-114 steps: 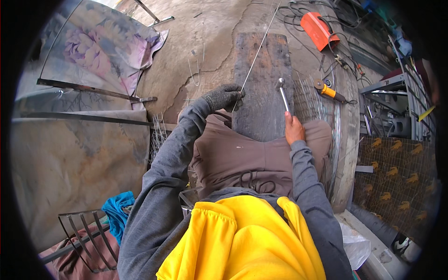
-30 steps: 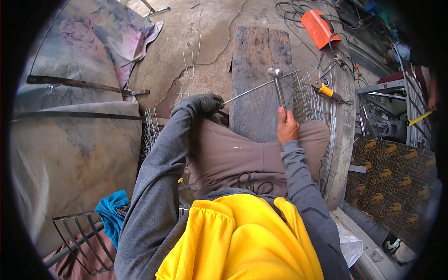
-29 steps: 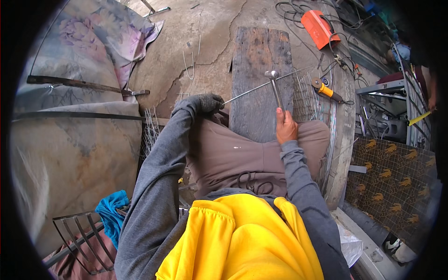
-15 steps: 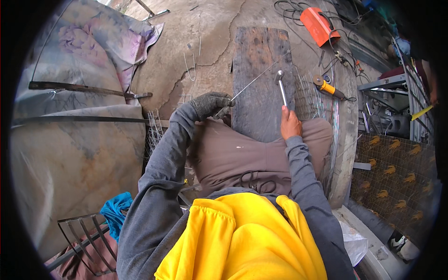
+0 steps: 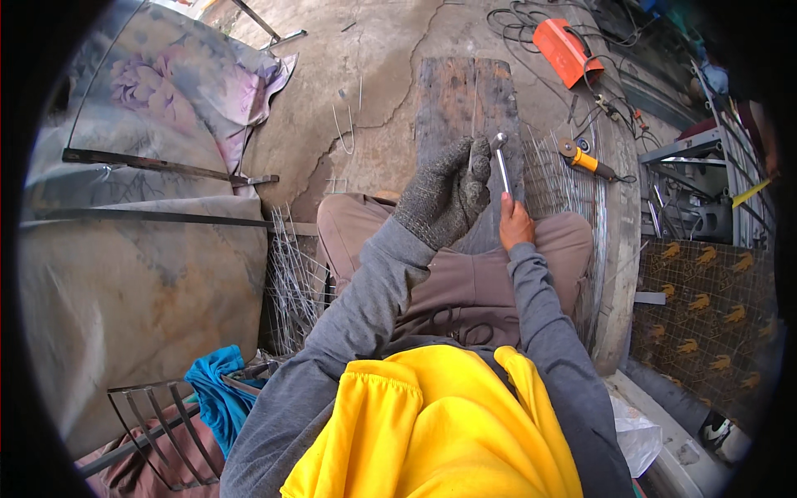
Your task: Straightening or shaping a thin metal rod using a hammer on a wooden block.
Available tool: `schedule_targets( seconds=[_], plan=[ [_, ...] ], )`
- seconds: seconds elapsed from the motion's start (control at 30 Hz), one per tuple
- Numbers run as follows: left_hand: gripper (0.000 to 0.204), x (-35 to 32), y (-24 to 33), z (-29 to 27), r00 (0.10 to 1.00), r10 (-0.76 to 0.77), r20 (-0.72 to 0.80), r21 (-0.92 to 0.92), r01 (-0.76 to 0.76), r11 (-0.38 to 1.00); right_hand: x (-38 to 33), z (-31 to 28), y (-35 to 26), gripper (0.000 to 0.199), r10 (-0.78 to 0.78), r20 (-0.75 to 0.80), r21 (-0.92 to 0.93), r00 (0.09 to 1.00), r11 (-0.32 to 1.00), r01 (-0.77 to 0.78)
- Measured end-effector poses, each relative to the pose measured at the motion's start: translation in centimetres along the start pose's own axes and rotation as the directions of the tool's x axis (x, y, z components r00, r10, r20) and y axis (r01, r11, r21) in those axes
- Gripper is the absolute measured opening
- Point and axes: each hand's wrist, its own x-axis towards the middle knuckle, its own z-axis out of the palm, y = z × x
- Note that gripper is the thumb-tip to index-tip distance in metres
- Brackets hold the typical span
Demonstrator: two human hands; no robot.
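Gripping the hammer [image 5: 501, 162] upright in my bare right hand [image 5: 515, 226], I am pinching a thin wire [image 5: 475, 133] between gloved left hand [image 5: 444, 195] fingers, beside the hammerhead, above the wooden plank [image 5: 461, 95].

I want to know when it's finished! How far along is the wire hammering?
Some looks done: bent wire pieces already lie on the concrete floor. In hand: the gloved left hand holds a thin wire over the wooden plank, while the bare right hand grips a small hammer. Left: a bundle of straight wires waits beside the person's knee.
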Motion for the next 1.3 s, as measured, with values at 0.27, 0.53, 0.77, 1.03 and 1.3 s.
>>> schedule_targets(
  seconds=[0.27,0.53,0.77,1.03,1.3],
  plan=[
    [0.020,1.1,-0.9,2.1,0.997,0.079,0.005,0.010,-0.079,0.997,-0.2,-0.3,-0.2,0.066,0.011,0.009,0.021,1.000,1.000,-0.011],
    [0.025,1.5,-0.5,0.8,0.999,0.038,-0.025,0.057,-0.036,0.998,0.0,0.0,0.2,0.065,-0.007,0.002,0.020,1.000,1.000,0.007],
    [0.027,1.0,-0.3,0.3,0.998,0.049,0.029,0.132,-0.053,0.990,-0.2,-0.3,-0.2,0.065,-0.010,-0.004,0.039,1.000,0.999,0.010],
    [0.026,-0.4,1.6,-2.9,0.970,0.050,-0.237,0.771,0.157,0.617,0.0,-0.3,-0.1,0.067,-0.006,0.019,0.022,1.000,1.000,0.006],
    [0.019,-1.7,11.5,-11.7,0.927,-0.012,-0.374,0.908,0.363,-0.208,-0.1,0.2,0.4,0.063,-0.012,-0.035,0.044,0.999,0.999,0.014]
  ],
)
